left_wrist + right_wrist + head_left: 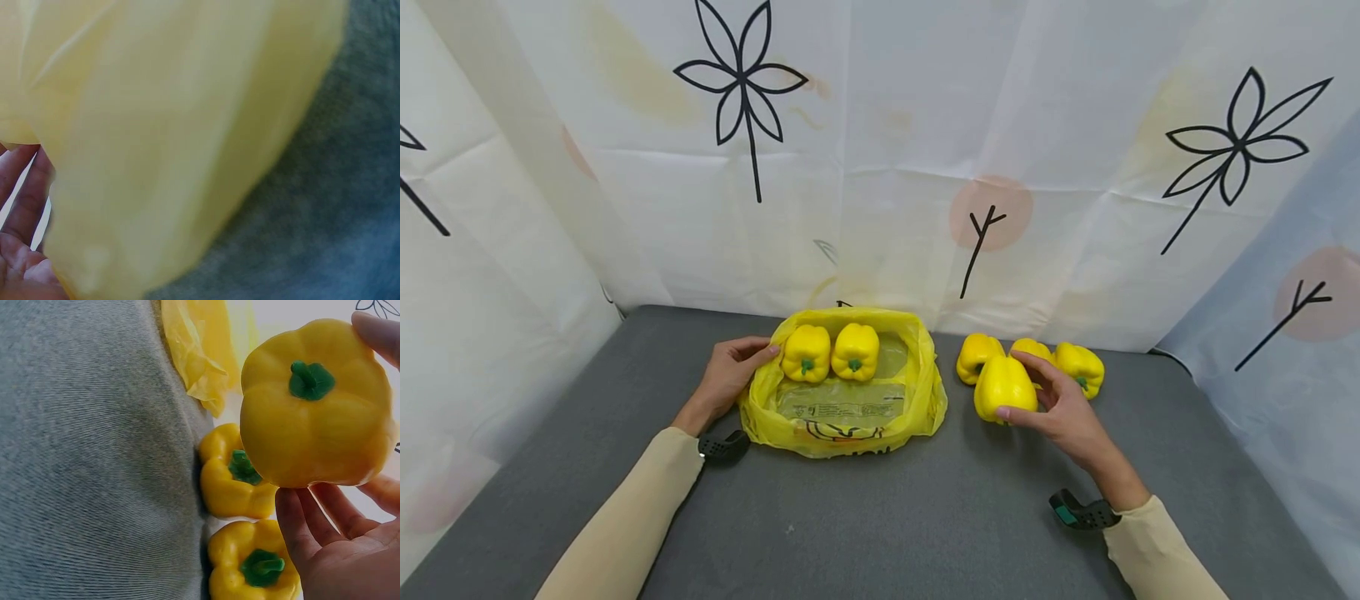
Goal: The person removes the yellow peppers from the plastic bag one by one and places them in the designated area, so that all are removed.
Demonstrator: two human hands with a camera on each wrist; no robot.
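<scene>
A yellow plastic bag [931, 404] with its mouth spread wide stands on the table, and two yellow bell peppers [806, 354] with green stems sit side by side in its far left part. My left hand [727, 379] pinches the bag's left rim between thumb and fingers; in the left wrist view the yellow film [156, 125] covers most of that hand. Right of the bag, my right hand [1063, 412] grips another yellow bell pepper [319, 434] between thumb and fingers, raised above the table with its stem turned down.
Behind the held pepper, several more yellow bell peppers [1078, 367] stand in a cluster on the dark grey table [865, 525]. A white curtain with drawn flowers [895, 167] rises along the table's back edge and down both sides.
</scene>
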